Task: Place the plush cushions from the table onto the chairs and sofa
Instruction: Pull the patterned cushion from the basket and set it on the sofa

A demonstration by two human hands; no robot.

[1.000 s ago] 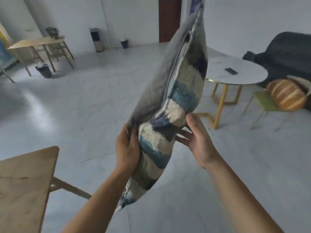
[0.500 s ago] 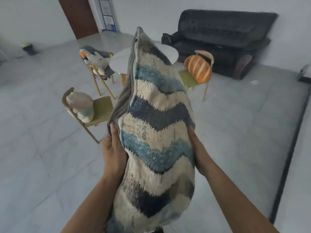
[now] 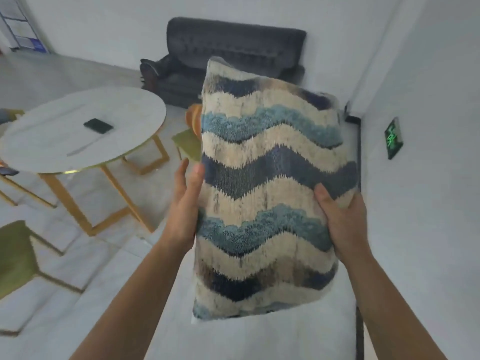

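- the plush cushion (image 3: 272, 183) was held upright in the air, in front of the dark sofa (image 3: 233, 48); its face carried wavy zigzag bands of cream, light blue and navy.
- the left hand (image 3: 185, 203) lay flat on its left edge, fingers straight; the right hand (image 3: 342, 224) clamped its right edge, thumb over the front.
- counted: one sofa, one round table (image 3: 65, 141) bearing one phone (image 3: 98, 126), two green chairs (image 3: 13, 255), and one orange cushion (image 3: 194, 120), partly hidden, by the farther chair (image 3: 188, 146).
- a green wall sign (image 3: 393, 137) was too blurred to read.

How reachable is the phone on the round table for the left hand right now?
Probably not: the left hand is carrying the striped cushion, and the phone lies well beyond it on the round table.
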